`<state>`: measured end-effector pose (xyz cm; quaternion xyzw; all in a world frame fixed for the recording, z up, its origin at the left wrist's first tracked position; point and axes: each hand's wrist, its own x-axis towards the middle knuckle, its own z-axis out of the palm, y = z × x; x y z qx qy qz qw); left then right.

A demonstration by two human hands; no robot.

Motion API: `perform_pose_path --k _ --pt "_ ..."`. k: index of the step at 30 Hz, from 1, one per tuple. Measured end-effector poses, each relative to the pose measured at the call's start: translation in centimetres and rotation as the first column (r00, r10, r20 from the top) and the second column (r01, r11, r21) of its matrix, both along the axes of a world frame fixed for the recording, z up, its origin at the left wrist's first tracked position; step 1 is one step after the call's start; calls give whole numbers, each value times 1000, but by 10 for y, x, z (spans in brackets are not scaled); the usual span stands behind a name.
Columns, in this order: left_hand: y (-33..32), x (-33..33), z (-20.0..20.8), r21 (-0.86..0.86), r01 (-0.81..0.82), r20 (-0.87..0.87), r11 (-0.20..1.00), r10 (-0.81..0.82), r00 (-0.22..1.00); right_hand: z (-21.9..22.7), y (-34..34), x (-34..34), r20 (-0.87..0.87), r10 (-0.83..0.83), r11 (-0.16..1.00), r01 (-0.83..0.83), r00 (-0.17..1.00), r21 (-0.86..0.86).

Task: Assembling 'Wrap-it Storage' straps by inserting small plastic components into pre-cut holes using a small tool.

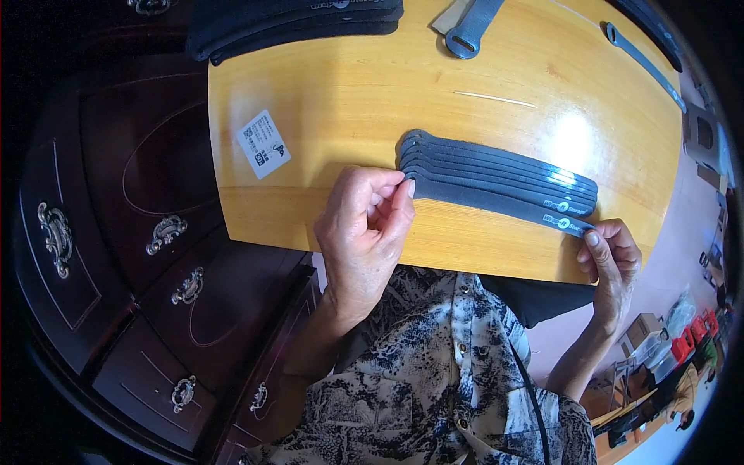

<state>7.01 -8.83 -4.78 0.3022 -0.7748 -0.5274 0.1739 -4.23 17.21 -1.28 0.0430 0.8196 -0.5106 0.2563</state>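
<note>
Several dark grey hook-and-loop straps [496,167] lie fanned in an overlapping row on the wooden table. The nearest strap [480,203] stretches between my two hands, flat and roughly level with the row. My left hand [363,229] pinches its rounded left end, thumb against forefinger. At the other end, by the white printing, my right hand [612,256] grips the strap's tip between thumb and fingers. The left ends of the other straps sit just beyond my left fingertips.
A stack of dark straps [306,27] lies at the far left. A white label [262,144] is stuck on the tabletop [333,101]. Loose looped straps [465,39] and a single strap [643,63] lie at the far side. Dark drawers [163,232] stand left; people are at far right.
</note>
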Motion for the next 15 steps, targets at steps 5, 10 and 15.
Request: perform_pose_path --k 5,10,15 --pt "2 -1 2 -12 -15 19 1000 15 1000 1 -1 -1 28 -4 1000 4 1000 -8" --pt "1 0 0 -38 -19 5 999 20 1000 4 -6 -1 26 -14 1000 14 1000 17" --pt "4 -2 1 -22 -1 12 1000 2 1000 5 -3 -3 5 -11 999 11 1000 33"
